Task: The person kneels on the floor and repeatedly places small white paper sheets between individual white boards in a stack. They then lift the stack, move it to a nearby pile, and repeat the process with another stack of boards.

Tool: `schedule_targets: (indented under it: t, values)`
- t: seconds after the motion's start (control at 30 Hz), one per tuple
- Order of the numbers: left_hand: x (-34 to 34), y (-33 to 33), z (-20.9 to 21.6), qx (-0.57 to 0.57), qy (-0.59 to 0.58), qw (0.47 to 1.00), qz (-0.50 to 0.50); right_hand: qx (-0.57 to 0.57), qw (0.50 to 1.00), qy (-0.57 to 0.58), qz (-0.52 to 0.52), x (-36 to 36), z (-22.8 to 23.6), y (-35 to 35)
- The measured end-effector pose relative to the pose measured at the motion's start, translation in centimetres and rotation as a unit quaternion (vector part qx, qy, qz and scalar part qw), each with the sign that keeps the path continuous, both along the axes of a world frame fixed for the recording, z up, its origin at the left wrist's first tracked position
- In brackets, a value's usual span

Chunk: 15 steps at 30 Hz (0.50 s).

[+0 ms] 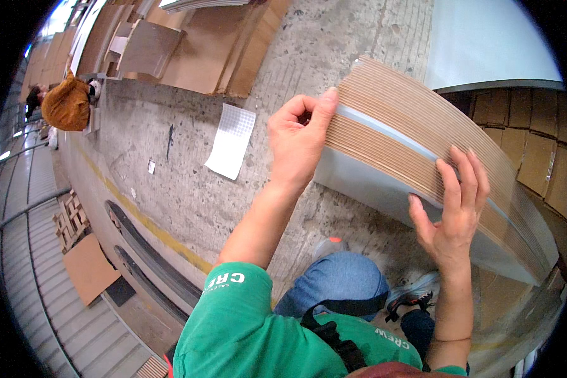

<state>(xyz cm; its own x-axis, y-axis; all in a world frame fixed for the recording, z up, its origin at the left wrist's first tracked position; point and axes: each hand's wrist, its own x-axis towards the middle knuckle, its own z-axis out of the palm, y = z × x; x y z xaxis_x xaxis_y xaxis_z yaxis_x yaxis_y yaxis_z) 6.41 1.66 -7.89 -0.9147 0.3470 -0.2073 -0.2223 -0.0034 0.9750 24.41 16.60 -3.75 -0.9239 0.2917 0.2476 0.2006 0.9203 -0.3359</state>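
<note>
A long stack of thin brown sheets (384,94), with ridged edges and a pale grey-white outer face, stands at a slant in front of me on the right. A light band (394,133) runs lengthwise across the sheet edges. My left hand (299,135) is at the stack's left end, with fingers curled and the thumb against its corner where the band ends. Whatever is pinched there is hidden. My right hand (453,208) rests its spread fingertips on the band and edges farther right, with the thumb apart near the pale face.
A white sheet of paper (231,142) lies on the concrete floor. Stacked cardboard (201,53) is at the far left, brown cartons (535,135) and a pale panel (491,41) at the right. Dark forklift tines (148,236) lie left. A person in an orange-brown top (67,104) is beyond.
</note>
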Motion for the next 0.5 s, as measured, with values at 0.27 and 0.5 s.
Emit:
schedule_targets:
  t: [0.27, 0.5]
  values:
    - [0.39, 0.97, 0.18, 0.015, 0.022, 0.999, 0.03, 0.003, 1.0, 0.005, -0.006, 0.05, 0.06, -0.05]
    - [0.89, 0.69, 0.33, 0.02, 0.037, 0.998, 0.036, 0.007, 1.0, 0.009, -0.001, 0.39, -0.09, -0.08]
